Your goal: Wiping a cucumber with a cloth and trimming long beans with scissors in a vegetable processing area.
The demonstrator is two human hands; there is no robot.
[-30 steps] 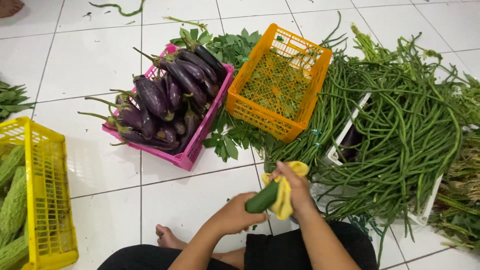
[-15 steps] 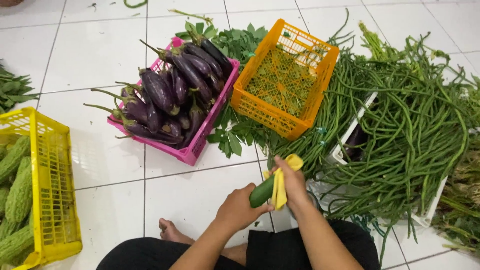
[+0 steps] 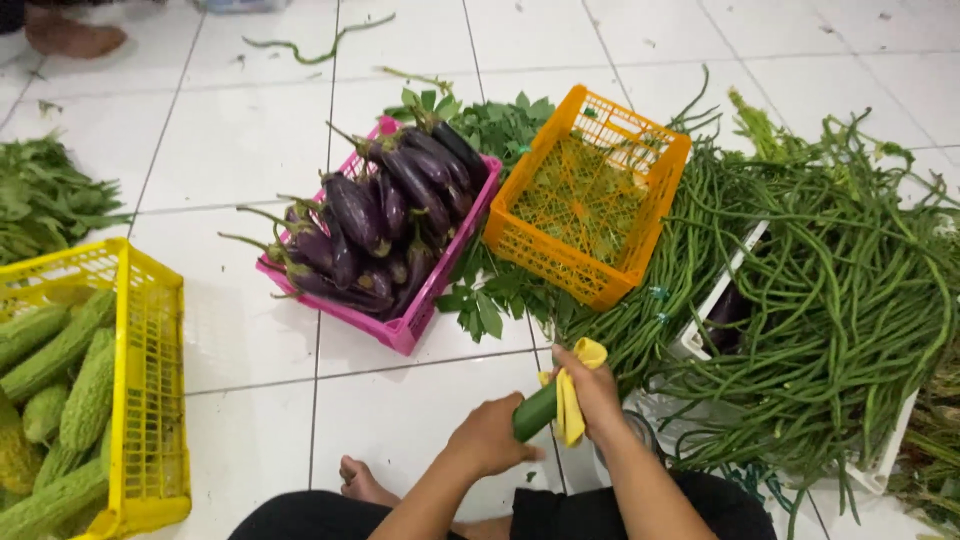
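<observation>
Green cucumber (image 3: 535,411) angled up-right

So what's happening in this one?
A person sitting on a white tiled floor holds a green cucumber-like vegetable in the left hand, while the right hand presses a yellow cloth around it. In front sit a pink crate of eggplants, an empty orange crate, a pile of long beans and a yellow crate of bitter gourds.
</observation>
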